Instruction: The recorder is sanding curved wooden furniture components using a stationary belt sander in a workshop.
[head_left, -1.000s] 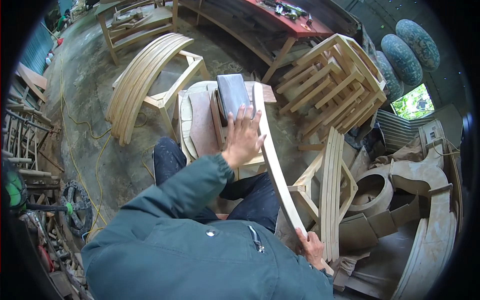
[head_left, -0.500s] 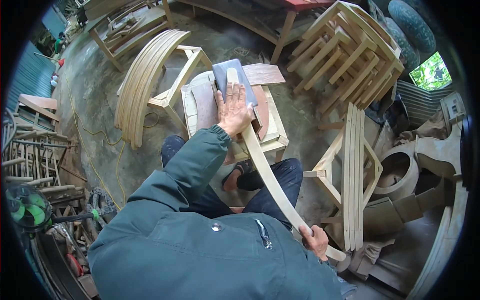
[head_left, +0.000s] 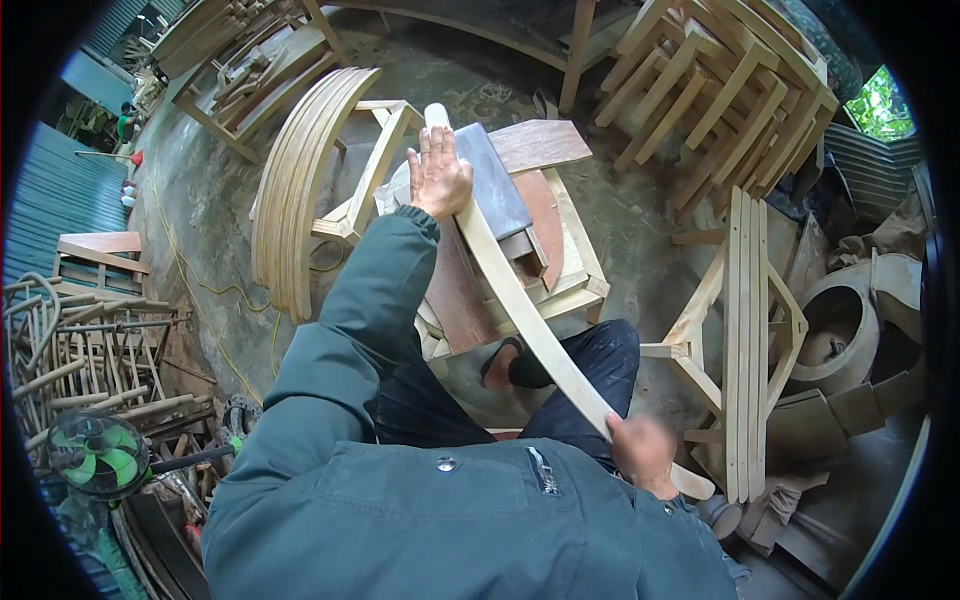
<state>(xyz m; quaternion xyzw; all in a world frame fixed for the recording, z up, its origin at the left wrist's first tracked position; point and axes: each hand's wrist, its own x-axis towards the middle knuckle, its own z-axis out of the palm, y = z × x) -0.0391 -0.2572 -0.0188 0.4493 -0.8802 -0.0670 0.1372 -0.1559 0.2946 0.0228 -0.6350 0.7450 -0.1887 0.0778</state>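
A long, curved wooden slat lies slantwise in front of me, its rounded far end up past the grey slab and its near end by my right side. My left hand lies flat on the slat's far part, fingers stretched out. Close to its near end, my right hand is wrapped round the slat; this hand is smeared. Against the slat's right side sits a flat grey slab, on small wooden blocks over a low wooden stand topped with reddish boards.
Stacked curved slats on a frame stand at the left, and a similar stack at the right. Piled wooden frames rise at the far right. A fan stands at the lower left; a yellow cord crosses the floor.
The slat's far end has slid off the grey slab to its left and farther out. My left hand has gone with it. The whole view has shifted somewhat.
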